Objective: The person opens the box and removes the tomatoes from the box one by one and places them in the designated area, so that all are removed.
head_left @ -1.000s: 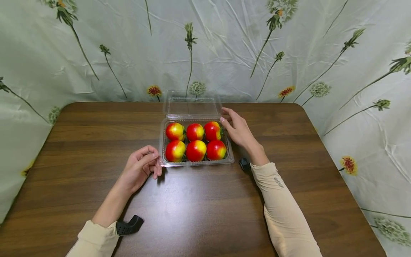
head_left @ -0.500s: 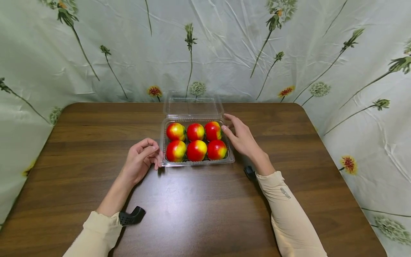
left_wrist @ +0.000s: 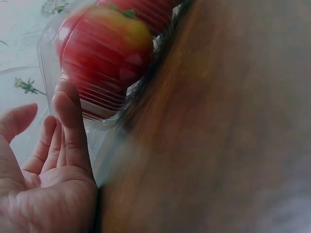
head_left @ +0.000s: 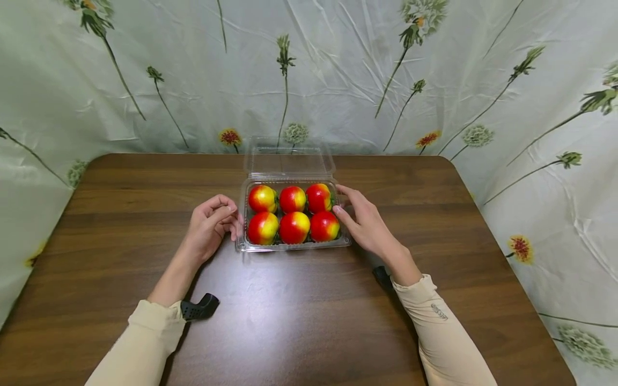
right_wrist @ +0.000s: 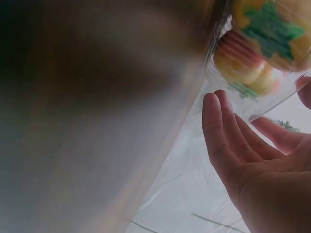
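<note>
A clear plastic clamshell box [head_left: 294,247] sits on the table, its lid [head_left: 289,161] standing raised at the back. Two rows of red-and-yellow fruits [head_left: 295,228] fill it, shiny, with green leafy bits showing in the right wrist view. At the box's left side is my left hand [head_left: 208,228]; its fairly straight fingers [left_wrist: 73,126] reach the ribbed wall. My right hand [head_left: 363,221] is along the right side, thumb by the rim near the fruits and fingers [right_wrist: 223,131] extended beside the wall. Neither hand visibly curls round the box.
The brown wooden table [head_left: 280,321] has its far edge just behind the box. Behind it hangs a pale curtain [head_left: 193,80] printed with flowers, close to the raised lid. Each wrist carries a black camera mount [head_left: 200,307].
My right hand has slid from the box's back right corner toward the front along its side. My left hand has shifted slightly toward the back. Box and fruits look nearly unmoved.
</note>
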Tool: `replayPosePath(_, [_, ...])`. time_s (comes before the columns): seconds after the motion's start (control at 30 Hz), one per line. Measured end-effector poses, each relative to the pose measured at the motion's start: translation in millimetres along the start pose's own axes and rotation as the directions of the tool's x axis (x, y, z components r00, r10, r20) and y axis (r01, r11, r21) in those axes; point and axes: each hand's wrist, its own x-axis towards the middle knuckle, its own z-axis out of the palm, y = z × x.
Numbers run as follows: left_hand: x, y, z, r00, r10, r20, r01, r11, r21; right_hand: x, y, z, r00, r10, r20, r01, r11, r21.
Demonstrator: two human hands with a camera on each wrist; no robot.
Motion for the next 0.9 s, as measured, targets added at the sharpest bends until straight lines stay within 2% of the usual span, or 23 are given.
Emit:
replayPosePath(0.23, [4.4, 2.3, -1.5, 0.999, 0.029, -0.014, -0.028, 0.999, 0.031, -2.5, -6.2, 1.6, 0.997, -0.055, -0.06, 0.054, 0.998, -0.019])
replayPosePath(0.4, [3.1, 1.9, -1.5, 0.999, 0.036, -0.01, -0.035, 0.998, 0.058, -2.5, -5.8, 3.7, 0.997, -0.05, -0.058, 0.049, 0.998, -0.025])
replayPosePath(0.7, [3.3, 1.6, 1.1, 0.998, 0.037, -0.044, -0.034, 0.996, 0.079, -3.2, -6.6, 3.9, 0.997, -0.061, -0.052, 0.06, 0.998, -0.027])
replayPosePath(0.9, [3.4, 1.9, 0.9, 0.999, 0.048, -0.016, -0.047, 0.997, 0.065, -3.8, -7.2, 5.4, 0.999, -0.04, -0.027, 0.039, 0.998, -0.045])
